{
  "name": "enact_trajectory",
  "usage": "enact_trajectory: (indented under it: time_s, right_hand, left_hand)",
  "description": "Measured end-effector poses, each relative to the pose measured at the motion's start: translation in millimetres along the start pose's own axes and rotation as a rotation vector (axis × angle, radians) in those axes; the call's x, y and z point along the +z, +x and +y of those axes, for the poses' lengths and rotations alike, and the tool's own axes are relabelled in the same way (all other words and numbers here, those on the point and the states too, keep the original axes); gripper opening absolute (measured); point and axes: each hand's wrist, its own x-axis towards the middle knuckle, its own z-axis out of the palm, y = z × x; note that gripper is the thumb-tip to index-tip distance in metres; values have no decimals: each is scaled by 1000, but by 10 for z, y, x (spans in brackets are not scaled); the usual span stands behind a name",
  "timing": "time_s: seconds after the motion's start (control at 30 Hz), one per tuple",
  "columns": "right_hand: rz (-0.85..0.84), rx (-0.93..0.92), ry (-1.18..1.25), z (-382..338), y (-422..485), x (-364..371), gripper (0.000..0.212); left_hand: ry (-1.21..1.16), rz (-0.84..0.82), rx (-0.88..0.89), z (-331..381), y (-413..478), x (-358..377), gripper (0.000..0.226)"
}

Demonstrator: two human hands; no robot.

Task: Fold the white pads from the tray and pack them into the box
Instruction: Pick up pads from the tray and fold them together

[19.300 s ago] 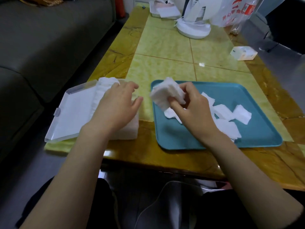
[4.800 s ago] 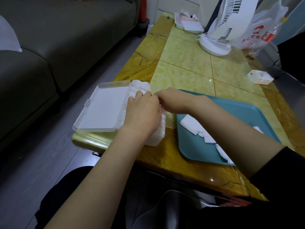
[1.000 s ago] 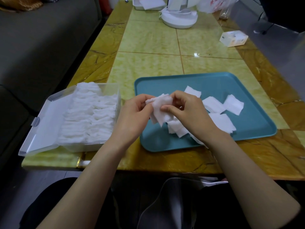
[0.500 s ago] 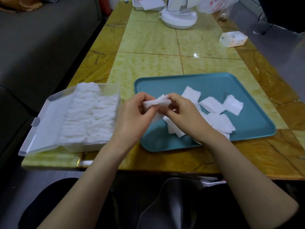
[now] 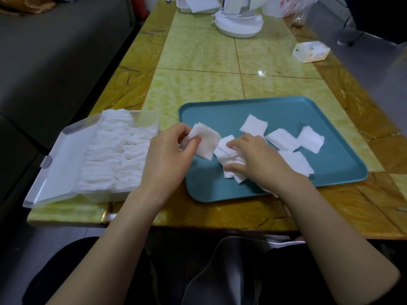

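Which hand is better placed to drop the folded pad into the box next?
Left. The left hand pinches the folded pad just beside the open box; the right hand holds loose pads in the tray, farther from the box.

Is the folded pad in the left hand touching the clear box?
Apart. The head view shows the left hand pinching the folded pad over the teal tray's left side, well short of the clear box's right wall.

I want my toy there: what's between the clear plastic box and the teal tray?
Head view: the left hand, pinching a folded white pad, over a narrow strip of yellow-green tabletop.
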Motion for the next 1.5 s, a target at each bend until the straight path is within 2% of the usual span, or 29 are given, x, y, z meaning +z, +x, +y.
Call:
enact_trajectory:
  time_s: [0.17,0.37,0.53,0.7,0.93,1.0,1.33,1.5]
  right_hand:
    - [99,38,8,-29,38,-9,36]
    - [58,27,110,17,49,-54,22]
    - [126,16,71,9,50,-79,26]
    - [240,-20,185,-35,20,-140,19]
    - [64,-106,123,-130,4,-57,19]
    - [67,-106,125,-131,5,-50,21]
    - [229,12,390,-151,11,-57,16]
    - [373,101,494,-118,22,-76,19]
  left_hand:
    - [-5,11,4,13,-6,1,10]
    - [-11,8,-1,2,-8,-16,11]
    - [-14,7,-11,16,-26,-22,13]
    - [-19,30,-26,26,-8,-12,13]
    - [-37,62,-29,48,-12,8,10]
    - [-47,50,-30,52,-11,14,9]
    - [-41,-216,-145,85,-62,182,27]
    - [-46,-174,-136,83,-57,168,20]
